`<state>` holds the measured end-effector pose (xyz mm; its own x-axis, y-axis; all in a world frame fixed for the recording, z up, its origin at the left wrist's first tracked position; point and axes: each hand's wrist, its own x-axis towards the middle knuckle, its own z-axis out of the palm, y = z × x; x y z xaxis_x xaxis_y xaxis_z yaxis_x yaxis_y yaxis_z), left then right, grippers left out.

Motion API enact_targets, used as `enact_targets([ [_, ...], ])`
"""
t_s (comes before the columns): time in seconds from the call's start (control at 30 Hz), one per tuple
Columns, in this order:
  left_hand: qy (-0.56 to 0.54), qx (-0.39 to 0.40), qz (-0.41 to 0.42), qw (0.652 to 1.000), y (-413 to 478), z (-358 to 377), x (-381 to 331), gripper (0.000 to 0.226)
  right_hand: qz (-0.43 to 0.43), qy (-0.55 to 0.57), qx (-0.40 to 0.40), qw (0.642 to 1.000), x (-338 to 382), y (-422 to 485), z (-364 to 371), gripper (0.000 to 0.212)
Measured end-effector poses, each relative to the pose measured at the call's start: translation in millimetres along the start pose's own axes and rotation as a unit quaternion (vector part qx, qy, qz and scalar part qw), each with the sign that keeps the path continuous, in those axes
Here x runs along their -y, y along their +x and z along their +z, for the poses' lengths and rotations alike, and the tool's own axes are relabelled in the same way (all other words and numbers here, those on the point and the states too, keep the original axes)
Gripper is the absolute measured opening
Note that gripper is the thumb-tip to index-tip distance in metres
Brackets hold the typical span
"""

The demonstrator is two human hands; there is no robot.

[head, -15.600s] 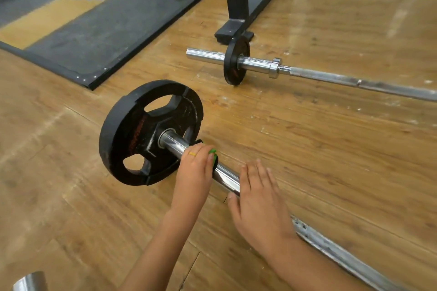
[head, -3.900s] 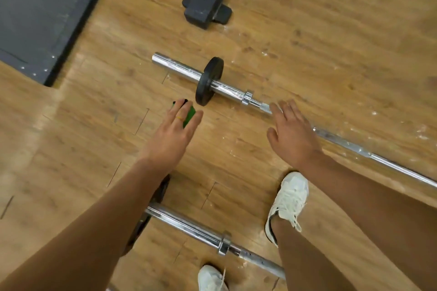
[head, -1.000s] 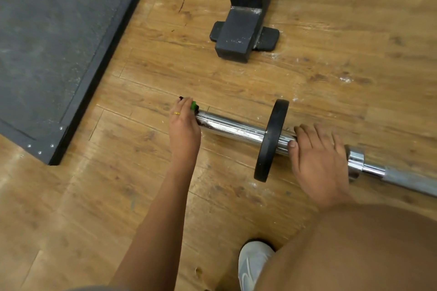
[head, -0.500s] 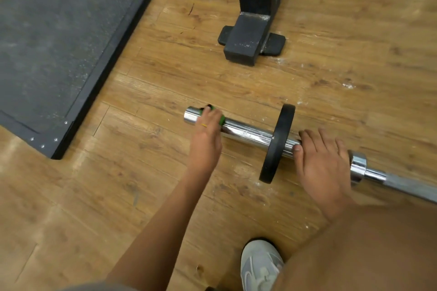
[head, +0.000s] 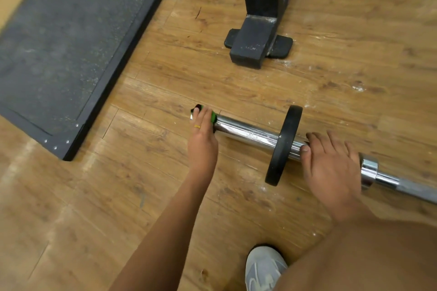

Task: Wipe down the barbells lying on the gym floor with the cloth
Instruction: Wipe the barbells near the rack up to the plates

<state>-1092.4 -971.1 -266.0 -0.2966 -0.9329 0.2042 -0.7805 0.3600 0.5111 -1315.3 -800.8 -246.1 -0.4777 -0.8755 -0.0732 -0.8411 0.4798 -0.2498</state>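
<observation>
Our left hand (head: 202, 133) had its grip clamped on the green cloth (head: 213, 116) at the free end of the barbell (head: 248, 133), which lay on the floor (head: 118, 196), its long axis running rightward from there. Our right hand (head: 331, 165) lay flat on it, fingers straight, just past the plate (head: 282, 146).

the left arm stretched forward, the left hand (head: 202, 134) curled over the end of the barbell (head: 248, 133), gripping the cloth (head: 213, 117) beneath its fingers. the right hand (head: 331, 165) lay across the barbell, fingers nearly straight, thumb against the near side.
</observation>
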Motion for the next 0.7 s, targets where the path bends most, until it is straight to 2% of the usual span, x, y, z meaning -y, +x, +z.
enact_targets([
  [0.07, -0.014, -0.059, -0.135, 0.989, 9, 2, -5, 0.045, 0.003, -0.004, 0.004, 1.0, -1, 3, 0, 0.056],
  [0.1, -0.019, -0.057, -0.14, 0.988, 9, 5, -15, 0.045, 0.003, -0.006, 0.005, 1.0, -2, 5, 0, 0.056],
  [0.17, -0.004, -0.003, -0.04, 0.999, -2, 11, -30, 0.052, 0.0, -0.012, 0.007, 1.0, -3, 8, 1, 0.057],
  [0.23, 0.015, 0.054, 0.076, 0.995, -11, 11, -28, 0.055, -0.002, -0.014, 0.009, 1.0, -5, 12, 0, 0.057],
  [0.27, 0.022, 0.066, 0.101, 0.992, -8, 8, -20, 0.054, -0.002, -0.014, 0.011, 1.0, -5, 13, 0, 0.057],
  [0.3, 0.023, 0.063, 0.095, 0.993, -3, 7, -12, 0.054, -0.002, -0.016, 0.012, 1.0, -5, 14, 0, 0.057],
  [0.4, -0.002, 0.003, -0.049, 0.999, 14, 5, -11, 0.045, -0.001, -0.024, 0.011, 1.0, -7, 17, 0, 0.057],
  [0.43, -0.005, -0.002, -0.063, 0.998, 14, 6, -20, 0.042, -0.003, -0.025, 0.012, 1.0, -7, 17, -1, 0.056],
  [0.47, -0.001, 0.009, -0.037, 0.999, 11, 7, -29, 0.04, -0.004, -0.025, 0.012, 1.0, -6, 17, -2, 0.056],
  [0.57, 0.026, 0.073, 0.122, 0.989, 2, 6, -25, 0.04, -0.007, -0.027, 0.012, 1.0, -6, 17, -3, 0.057],
  [0.6, 0.035, 0.082, 0.141, 0.986, 8, 3, -16, 0.04, -0.008, -0.027, 0.013, 1.0, -6, 17, -3, 0.057],
  [0.63, 0.041, 0.08, 0.127, 0.988, 15, 0, -8, 0.038, -0.009, -0.03, 0.012, 0.999, -6, 16, -3, 0.057],
  [0.7, 0.038, 0.042, 0.034, 0.998, 29, -3, -3, 0.032, -0.006, -0.032, 0.013, 0.999, -5, 17, -2, 0.058],
])
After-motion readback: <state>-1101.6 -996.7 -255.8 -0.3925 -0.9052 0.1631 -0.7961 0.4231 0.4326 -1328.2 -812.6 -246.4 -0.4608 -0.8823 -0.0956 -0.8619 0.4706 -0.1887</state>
